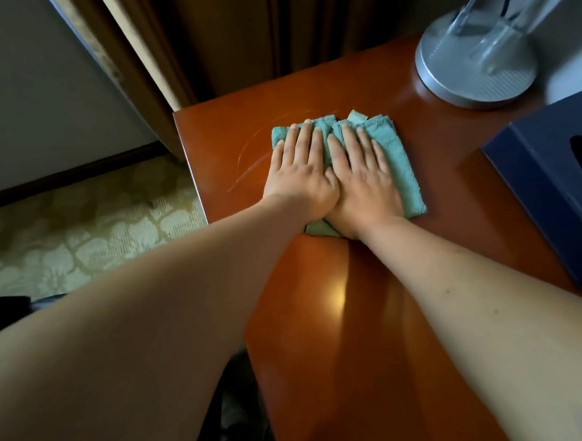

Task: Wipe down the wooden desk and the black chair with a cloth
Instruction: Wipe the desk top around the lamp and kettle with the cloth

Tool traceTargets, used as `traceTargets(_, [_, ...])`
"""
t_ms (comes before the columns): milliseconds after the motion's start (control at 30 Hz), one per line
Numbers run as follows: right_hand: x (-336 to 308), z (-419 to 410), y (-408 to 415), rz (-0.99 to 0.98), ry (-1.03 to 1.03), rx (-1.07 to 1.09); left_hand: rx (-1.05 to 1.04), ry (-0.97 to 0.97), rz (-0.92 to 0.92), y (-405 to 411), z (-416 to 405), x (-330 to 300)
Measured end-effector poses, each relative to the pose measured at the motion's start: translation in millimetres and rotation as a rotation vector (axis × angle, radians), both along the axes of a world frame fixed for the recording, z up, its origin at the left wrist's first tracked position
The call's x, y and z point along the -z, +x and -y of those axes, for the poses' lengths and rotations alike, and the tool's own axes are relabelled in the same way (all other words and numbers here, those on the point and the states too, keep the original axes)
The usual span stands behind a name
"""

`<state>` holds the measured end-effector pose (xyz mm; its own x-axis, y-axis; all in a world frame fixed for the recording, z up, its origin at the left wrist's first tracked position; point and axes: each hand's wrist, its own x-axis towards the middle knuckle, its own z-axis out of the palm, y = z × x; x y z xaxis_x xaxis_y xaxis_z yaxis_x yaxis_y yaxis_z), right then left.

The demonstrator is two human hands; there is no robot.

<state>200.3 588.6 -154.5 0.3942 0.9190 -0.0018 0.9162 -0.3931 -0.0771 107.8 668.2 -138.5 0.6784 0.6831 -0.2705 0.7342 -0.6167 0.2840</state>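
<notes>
1. Plainly, the desk-wiping step is in hand: both hands lie flat on the cloth [394, 158], which sits on the desk [328, 356] near its far left corner.
2. The left hand [301, 170] presses the cloth's left part with fingers straight and spread; it grips nothing.
3. The right hand [363, 180] lies just beside it, thumbs touching, fingers likewise straight and pressing down, nothing pinched or curled round.
4. The cloth is folded into a thick pad, with a loose corner poking out at its far edge.
5. A faint curved smear [243, 158] shows on the wood just left of the cloth, likely a damp trail.
6. A lamp base [473, 77] stands at the far right of the desk and a dark tissue box [554, 182] lies to the right, both apart from the cloth.
7. The chair is not clearly seen; only something dark shows at the lower left edge.
8. Next, by judgement, the pad should be pushed under even pressure across the unwiped wood, steering round the lamp base and box or lifting them, before turning to the chair.
</notes>
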Motion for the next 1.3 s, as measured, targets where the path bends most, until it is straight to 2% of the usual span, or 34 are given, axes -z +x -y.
traceTargets(200, [5, 34, -28, -0.017, 0.016, 0.018, -0.008, 0.001, -0.011, -30, 34, -1])
traceTargets(533, [6, 202, -173, -0.033, -0.07, -0.032, -0.053, -0.018, -0.024, -176, 210, -6])
traceTargets(633, [2, 223, -191, -0.031, -0.11, -0.048, -0.03, -0.01, -0.064, -195, 230, -8])
traceTargets(933, [-4, 158, -160, 0.015, -0.162, -0.205, -0.105, -0.035, 0.02, -177, 169, 3])
traceTargets(1300, [-5, -26, -111, -0.014, -0.106, -0.174, -0.114, 0.043, 0.074, -125, -15, 11])
